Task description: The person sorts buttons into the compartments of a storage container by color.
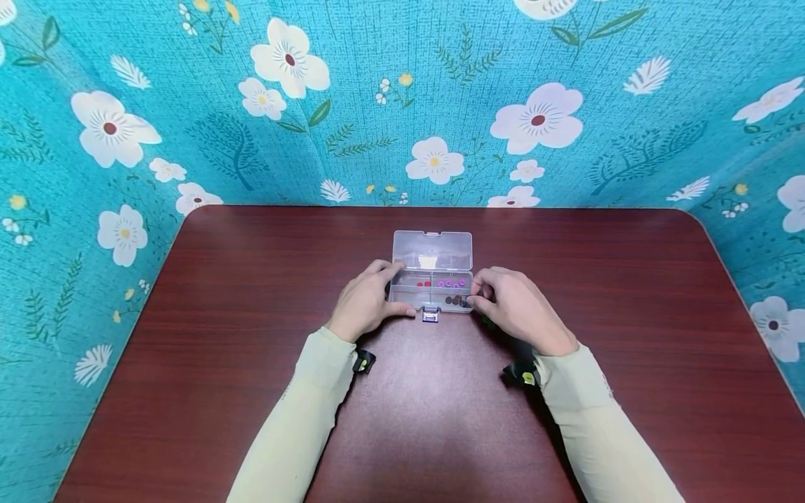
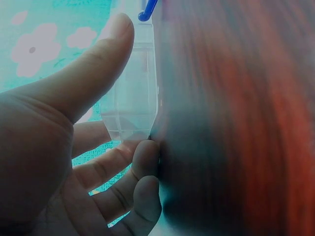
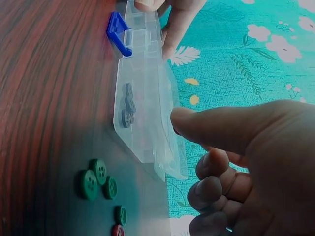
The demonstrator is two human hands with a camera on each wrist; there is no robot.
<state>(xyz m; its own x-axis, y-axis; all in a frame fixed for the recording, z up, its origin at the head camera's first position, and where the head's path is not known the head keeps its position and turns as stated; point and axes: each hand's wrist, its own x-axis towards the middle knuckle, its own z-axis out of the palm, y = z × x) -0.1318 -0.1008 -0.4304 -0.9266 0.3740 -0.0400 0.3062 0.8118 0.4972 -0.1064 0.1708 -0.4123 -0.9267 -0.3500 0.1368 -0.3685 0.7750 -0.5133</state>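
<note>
Left hand [image 1: 365,300] grips clear box [image 1: 418,297] near desk's [image 1: 283,244] far edge; right hand [image 1: 518,304] at box's right end, can't tell if holding.

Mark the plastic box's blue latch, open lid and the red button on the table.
Blue latch [image 3: 116,33], right wrist view: its body.
Open lid [image 1: 432,249], head view: clear panel.
Red button [image 3: 118,231], right wrist view: face.

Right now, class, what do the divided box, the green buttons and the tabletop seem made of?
Divided box: likely smooth plastic; translucent walls.
Green buttons: probably plastic, slightly glossy; evenly coloured, raised rims.
Tabletop: wood or laminate, satin finish; streaked grain, soft reflection.
</note>
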